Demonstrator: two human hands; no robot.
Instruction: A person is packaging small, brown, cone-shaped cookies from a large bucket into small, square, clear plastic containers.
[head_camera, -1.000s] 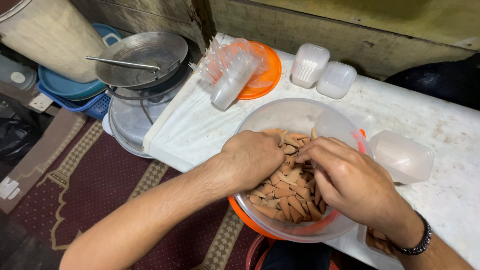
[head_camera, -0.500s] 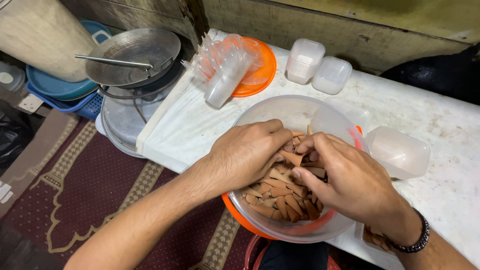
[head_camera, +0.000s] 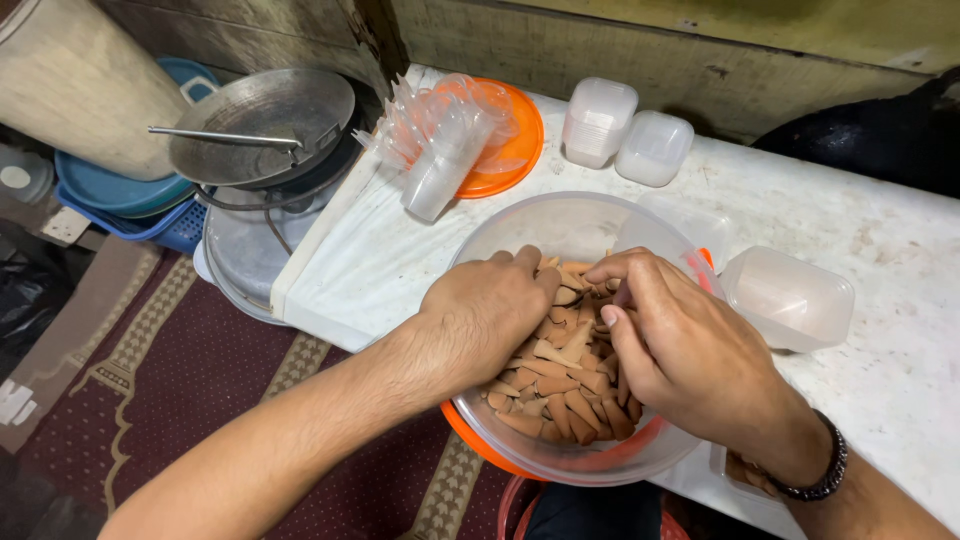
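Both hands (head_camera: 590, 335) amid cones (head_camera: 560, 385) (bowl-deep)

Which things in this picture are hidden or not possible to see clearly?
Head view, the only one:
- Fingertips of left hand and right hand: buried in the brown pieces, so any grip is unclear.
- Bowl bottom: covered by pieces and hands.
- Small container by the right wrist: mostly hidden by the arm.

left hand (head_camera: 490, 315) | slid back from right hand (head_camera: 680, 350) | grip unclear
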